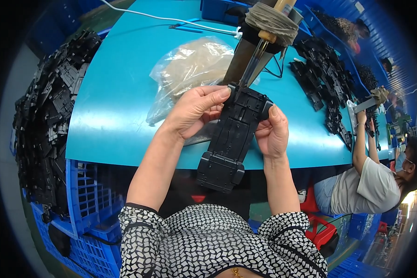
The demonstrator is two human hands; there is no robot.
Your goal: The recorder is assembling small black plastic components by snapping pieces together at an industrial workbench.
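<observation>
Both my hands hold a long black plastic housing [230, 138], tilted above the near edge of the table, with raised blocks at its two ends. My left hand [192, 110] pinches its upper left corner between thumb and fingers. On the upper right side, my right hand [273, 131] grips it with the thumb along the edge. Just beyond the housing's upper end stands a fixed tool with a metal shaft [255, 62], like a soldering iron, with grey wrapping [272, 24] around its handle. Whether its tip touches the housing I cannot tell.
On the blue-green table [111, 106] lies a clear plastic bag [190, 69] with beige contents; a white cable [171, 18] crosses behind. Black parts pile up at left [55, 120] and right [322, 78]. Blue crates [85, 185] stand lower left. A co-worker [366, 185] sits at right.
</observation>
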